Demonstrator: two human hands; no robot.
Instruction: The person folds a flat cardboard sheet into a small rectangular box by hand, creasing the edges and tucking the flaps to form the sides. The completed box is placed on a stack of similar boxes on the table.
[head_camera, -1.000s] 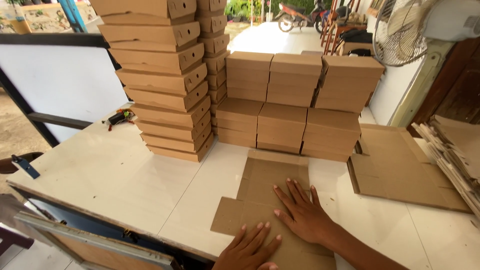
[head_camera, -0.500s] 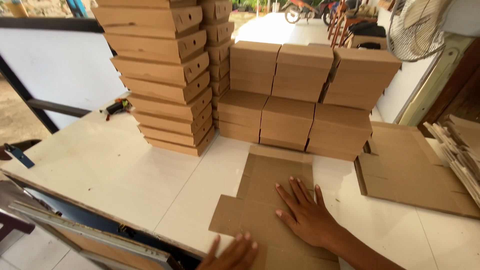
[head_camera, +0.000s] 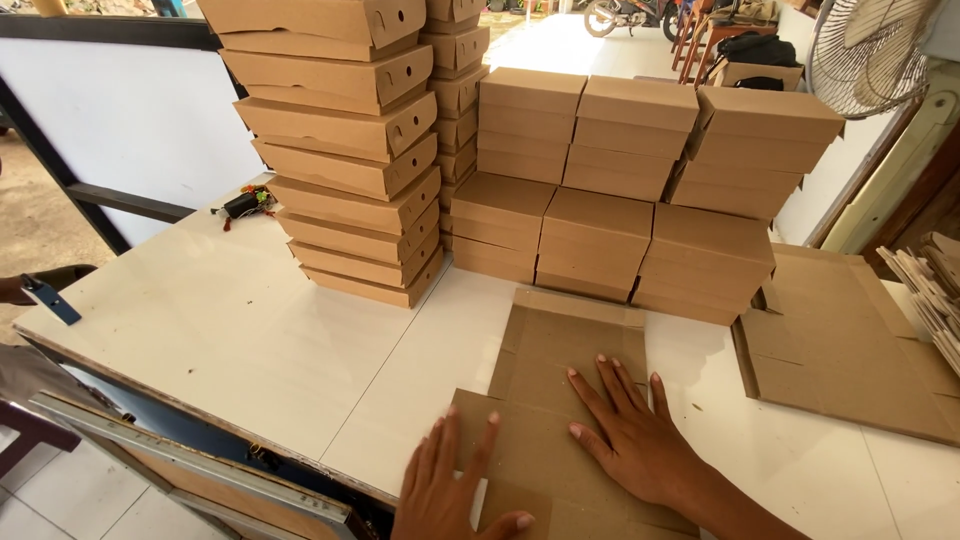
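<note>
Moved: your left hand (head_camera: 450, 480) has slid further up onto the flat cardboard box blank (head_camera: 560, 400); before, only its fingers showed.
Left hand: open, palm down, fingers spread.
Right hand (head_camera: 630, 430): open, flat, pressing the blank.
Blank: lies on the white counter (head_camera: 230, 320), before the stacked folded boxes (head_camera: 590, 225).

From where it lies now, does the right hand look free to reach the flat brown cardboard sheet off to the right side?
Probably yes. The right hand rests on the flat cardboard blank, and only bare white table lies between it and the flat brown cardboard sheet.
</note>
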